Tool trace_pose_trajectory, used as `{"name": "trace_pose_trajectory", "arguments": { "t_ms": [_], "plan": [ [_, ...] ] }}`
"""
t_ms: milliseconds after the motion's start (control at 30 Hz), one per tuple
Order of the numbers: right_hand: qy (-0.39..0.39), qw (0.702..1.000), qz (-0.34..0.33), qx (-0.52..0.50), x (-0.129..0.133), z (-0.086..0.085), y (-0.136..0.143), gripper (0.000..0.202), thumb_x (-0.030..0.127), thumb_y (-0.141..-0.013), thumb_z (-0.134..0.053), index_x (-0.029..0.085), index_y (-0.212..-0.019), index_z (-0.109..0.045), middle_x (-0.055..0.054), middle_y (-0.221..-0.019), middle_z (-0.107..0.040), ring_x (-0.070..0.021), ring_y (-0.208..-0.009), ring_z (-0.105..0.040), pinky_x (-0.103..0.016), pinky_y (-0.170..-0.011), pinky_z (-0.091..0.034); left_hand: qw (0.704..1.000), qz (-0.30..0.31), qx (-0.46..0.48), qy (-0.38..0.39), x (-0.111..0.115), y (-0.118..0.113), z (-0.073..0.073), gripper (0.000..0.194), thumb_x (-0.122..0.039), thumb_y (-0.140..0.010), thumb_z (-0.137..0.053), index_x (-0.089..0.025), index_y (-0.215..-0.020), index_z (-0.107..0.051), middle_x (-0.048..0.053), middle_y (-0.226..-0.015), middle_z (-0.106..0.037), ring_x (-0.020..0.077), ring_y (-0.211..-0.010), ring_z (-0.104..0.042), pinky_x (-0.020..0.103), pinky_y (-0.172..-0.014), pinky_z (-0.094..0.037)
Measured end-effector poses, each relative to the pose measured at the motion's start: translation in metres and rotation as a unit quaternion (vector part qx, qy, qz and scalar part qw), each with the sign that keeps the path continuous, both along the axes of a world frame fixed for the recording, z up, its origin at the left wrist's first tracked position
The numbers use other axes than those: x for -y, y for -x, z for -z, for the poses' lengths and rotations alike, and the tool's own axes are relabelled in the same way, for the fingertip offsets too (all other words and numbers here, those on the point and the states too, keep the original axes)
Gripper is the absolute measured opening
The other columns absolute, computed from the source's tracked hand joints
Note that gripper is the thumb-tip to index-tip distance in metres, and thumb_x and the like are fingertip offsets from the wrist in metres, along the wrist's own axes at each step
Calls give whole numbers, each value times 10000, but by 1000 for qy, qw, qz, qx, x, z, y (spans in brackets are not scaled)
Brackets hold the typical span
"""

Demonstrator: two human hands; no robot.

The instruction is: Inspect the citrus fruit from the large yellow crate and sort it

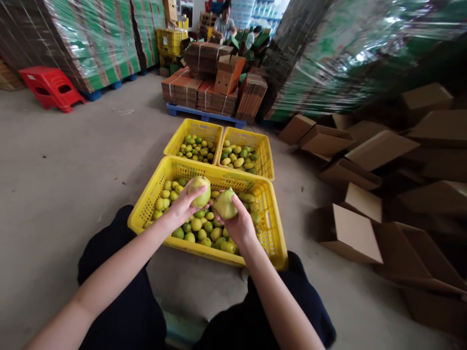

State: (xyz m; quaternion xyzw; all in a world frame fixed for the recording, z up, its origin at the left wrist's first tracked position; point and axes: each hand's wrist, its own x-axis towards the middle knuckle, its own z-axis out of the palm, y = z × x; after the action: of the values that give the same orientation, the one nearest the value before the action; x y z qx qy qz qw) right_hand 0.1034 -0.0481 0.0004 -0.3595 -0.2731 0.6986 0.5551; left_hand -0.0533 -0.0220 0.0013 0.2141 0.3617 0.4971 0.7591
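Observation:
My left hand (184,206) is closed round a yellow-green lemon (200,191) with a few dark specks near its top. In my right hand (241,221) is another pale green lemon (225,204), its pointed tip facing up. Both hands are above a large yellow crate (276,233) between my knees. Loose yellow and green lemons (196,224) cover the crate's floor. The two held lemons are apart from each other, and my forearms hide part of the crate's near side.
Two smaller yellow crates (220,146) of lemons stand just beyond. Flattened cartons (186,92) are stacked on a blue pallet (204,115). Open cardboard boxes (350,233) lie heaped at right. A red stool (51,87) stands at left. A person (224,26) is in the background.

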Motion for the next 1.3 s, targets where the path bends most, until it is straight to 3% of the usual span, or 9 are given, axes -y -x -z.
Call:
{"name": "trace_pose_trajectory", "arguments": {
  "t_ms": [100, 233, 367, 533, 733, 900, 1133, 1233, 1300],
  "plan": [
    [34, 999, 0, -16, 0, 1, -2, 371, 508, -669, -764, 210, -834, -619, 7, -677, -634, -114, -483, -498, -222, -370, -351, 999, 30, 15, 23, 1, 0, -3, 392, -454, -730, -710, -138, -948, -629, 53, -718, -682, 123, -453, -597, 200, -379, -454],
    [49, 998, 2, -33, -5, 4, -8, 373, 582, -730, -686, 222, -814, -630, -23, -740, -675, -201, -674, -653, -344, -599, -558, 996, 1, 90, 6, 1, 1, -7, 377, -452, -778, -608, -103, -910, -664, 88, -725, -693, 159, -611, -659, 222, -501, -528],
    [11, 1000, -14, -9, -12, 9, -12, 412, 619, -777, -635, 230, -910, -660, -34, -766, -696, -257, -797, -699, -433, -736, -588, 994, -3, 107, 9, -2, -1, -4, 344, -401, -819, -593, -122, -999, -682, 86, -823, -719, 165, -657, -665, 254, -563, -543],
    [30, 999, -26, -34, -13, 12, -14, 417, 632, -780, -619, 241, -923, -647, -22, -743, -701, -243, -745, -700, -408, -672, -590, 991, 34, 121, 52, -4, -3, 3, 374, -325, -871, -544, -199, -1213, -627, 87, -957, -727, 209, -836, -703, 324, -706, -579],
    [42, 993, -38, -102, -6, 4, -15, 259, 452, -732, -703, 207, -794, -646, -6, -741, -670, -149, -578, -597, -262, -448, -464, 989, 27, 117, 85, 0, -1, -2, 357, -431, -812, -588, -144, -1009, -669, 48, -758, -682, 133, -553, -630, 210, -453, -513],
    [75, 993, -59, -76, -10, 9, -18, 330, 513, -760, -669, 184, -768, -652, -26, -655, -649, -166, -558, -604, -266, -418, -467, 990, 21, 123, 59, 2, -2, -8, 344, -413, -796, -556, -115, -922, -673, 76, -750, -689, 163, -622, -658, 248, -545, -562],
    [97, 995, 18, -30, -16, 27, -11, 363, 559, -794, -619, 224, -921, -669, -23, -805, -712, -219, -754, -702, -365, -662, -596, 979, -37, 186, 73, -1, -3, 5, 329, -416, -787, -530, -139, -887, -675, 73, -815, -706, 170, -797, -679, 270, -735, -571],
    [0, 992, 96, 80, -13, 36, 5, 404, 579, -822, -589, 246, -1037, -667, -41, -1052, -714, -243, -1021, -672, -420, -904, -553, 982, -68, 163, 61, 2, -12, 12, 309, -412, -758, -549, -155, -870, -679, 80, -952, -731, 206, -1002, -673, 306, -847, -557],
    [-94, 972, 113, 184, -8, 44, 17, 444, 575, -820, -599, 259, -1127, -655, -56, -1250, -648, -253, -1223, -570, -440, -1065, -446, 988, -76, 130, 31, 5, -21, 18, 304, -406, -728, -567, -157, -859, -682, 83, -985, -734, 230, -1095, -644, 314, -899, -538]
  ]
}}
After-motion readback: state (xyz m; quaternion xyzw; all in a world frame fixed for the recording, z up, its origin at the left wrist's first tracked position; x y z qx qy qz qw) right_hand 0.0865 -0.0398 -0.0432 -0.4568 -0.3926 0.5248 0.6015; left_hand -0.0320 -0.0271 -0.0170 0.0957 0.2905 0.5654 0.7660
